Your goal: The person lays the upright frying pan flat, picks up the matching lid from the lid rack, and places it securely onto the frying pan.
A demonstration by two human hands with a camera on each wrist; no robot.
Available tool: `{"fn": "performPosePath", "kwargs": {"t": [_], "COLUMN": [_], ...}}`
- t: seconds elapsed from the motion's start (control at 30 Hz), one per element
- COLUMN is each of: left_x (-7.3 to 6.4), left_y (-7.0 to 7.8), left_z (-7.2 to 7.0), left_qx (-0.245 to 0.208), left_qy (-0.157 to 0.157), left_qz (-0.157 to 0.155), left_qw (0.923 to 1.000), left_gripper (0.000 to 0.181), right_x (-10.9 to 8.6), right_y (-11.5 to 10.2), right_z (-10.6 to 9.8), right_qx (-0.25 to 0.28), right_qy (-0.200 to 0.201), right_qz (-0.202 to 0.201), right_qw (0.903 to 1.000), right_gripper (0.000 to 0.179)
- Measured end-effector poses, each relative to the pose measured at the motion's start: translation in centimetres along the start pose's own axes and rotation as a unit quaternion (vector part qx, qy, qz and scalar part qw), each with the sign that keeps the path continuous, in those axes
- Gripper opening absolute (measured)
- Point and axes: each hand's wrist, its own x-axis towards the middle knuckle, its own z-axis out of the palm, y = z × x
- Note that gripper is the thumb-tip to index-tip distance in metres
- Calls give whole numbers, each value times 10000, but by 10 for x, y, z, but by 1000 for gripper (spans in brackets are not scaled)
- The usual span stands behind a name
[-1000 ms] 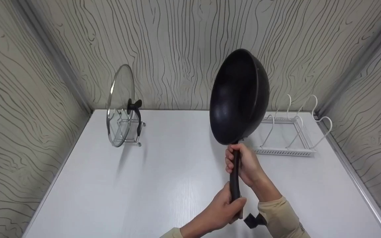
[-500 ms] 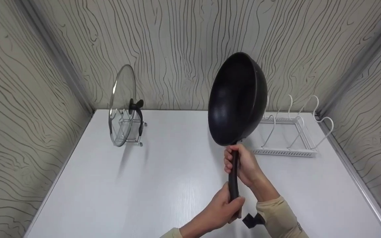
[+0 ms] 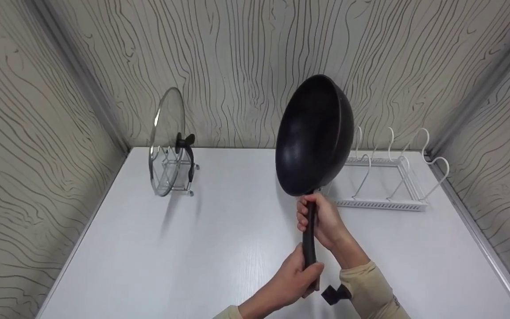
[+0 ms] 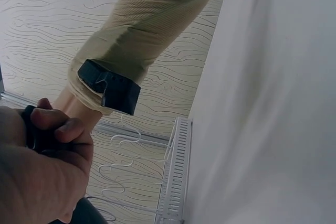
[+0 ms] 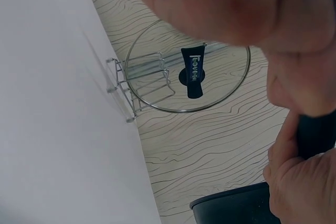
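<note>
A black wok is raised over the white table, tilted up with its dark inside turned to the left. My right hand grips its long black handle just below the bowl. Lower down, my left hand holds the handle's end, its thumb across the front. In the right wrist view only part of the wok's rim and side shows. Behind the wok at the right, a white wire rack is partly hidden.
A round glass lid with a black knob stands upright in a small metal stand at the table's back left. Wood-patterned walls enclose the white table at the back and both sides.
The wok and both hands have drifted slightly left, and the wok's top sits a little lower. More of the white rack shows beside it. Both grips on the handle are unchanged.
</note>
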Motion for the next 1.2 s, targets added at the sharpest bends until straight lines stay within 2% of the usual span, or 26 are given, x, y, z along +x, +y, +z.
{"fn": "performPosePath", "kwargs": {"t": [0.5, 0.67, 1.2], "left_x": [-2, -3, -9], "left_y": [-1, -1, -3], "left_z": [-5, -6, -14], "left_qx": [-41, -57, -49], "left_qy": [71, 175, 428], "left_qz": [-164, -152, -390], "left_qw": [9998, 9997, 9983], "left_gripper": [14, 14, 19], "right_x": [7, 9, 19], "right_y": [7, 10, 21], "right_z": [1, 2, 7], "right_qx": [205, 249, 323], "right_qy": [-109, -155, -275], "right_qz": [160, 210, 360], "right_qw": [9996, 9993, 9985], "right_gripper": [24, 24, 25]}}
